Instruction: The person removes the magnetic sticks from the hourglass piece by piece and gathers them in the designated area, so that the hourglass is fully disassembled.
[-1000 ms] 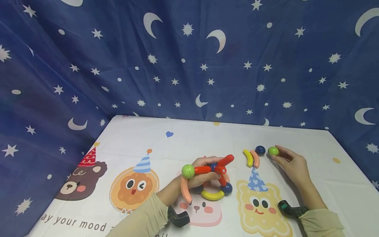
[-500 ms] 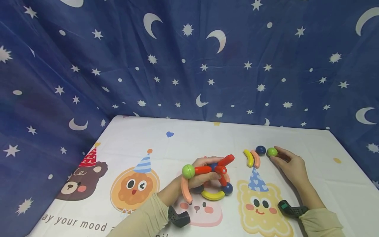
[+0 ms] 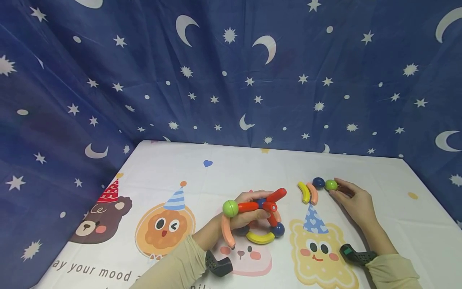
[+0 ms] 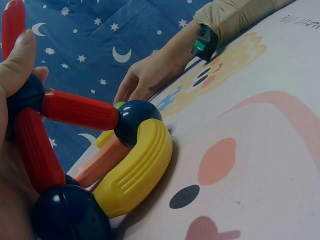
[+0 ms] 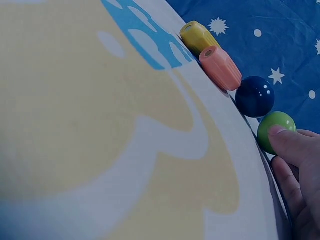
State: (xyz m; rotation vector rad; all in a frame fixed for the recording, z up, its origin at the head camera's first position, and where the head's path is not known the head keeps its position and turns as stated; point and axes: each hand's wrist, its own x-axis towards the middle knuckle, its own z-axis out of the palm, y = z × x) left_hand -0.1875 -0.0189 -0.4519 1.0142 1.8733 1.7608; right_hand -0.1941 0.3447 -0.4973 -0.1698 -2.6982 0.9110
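Note:
My left hand (image 3: 243, 219) grips a toy built of rods and balls, its fingers and thumb around the top blue ball (image 4: 26, 94). Red rods (image 3: 276, 195) branch from that ball. Lower down, a yellow curved rod (image 4: 142, 167) joins two blue balls. A green ball (image 3: 230, 208) ends one red rod by my left wrist, and a pink curved rod (image 3: 227, 233) hangs from it. Over on the right, my right hand (image 3: 358, 204) pinches another green ball (image 5: 275, 131) between thumb and fingers. That ball sits close beside a loose blue ball (image 5: 255, 96); whether they touch cannot be told.
Left of the loose blue ball, a yellow curved rod (image 3: 304, 192) and a pink curved rod (image 3: 312, 194) lie side by side. A white printed cloth (image 3: 173, 162) covers the table. Behind its far edge hangs a dark blue curtain (image 3: 202, 108) with stars and moons.
My right hand has slid the green ball slightly left, closer to the loose blue ball. The left hand and the toy it holds have stayed in place.

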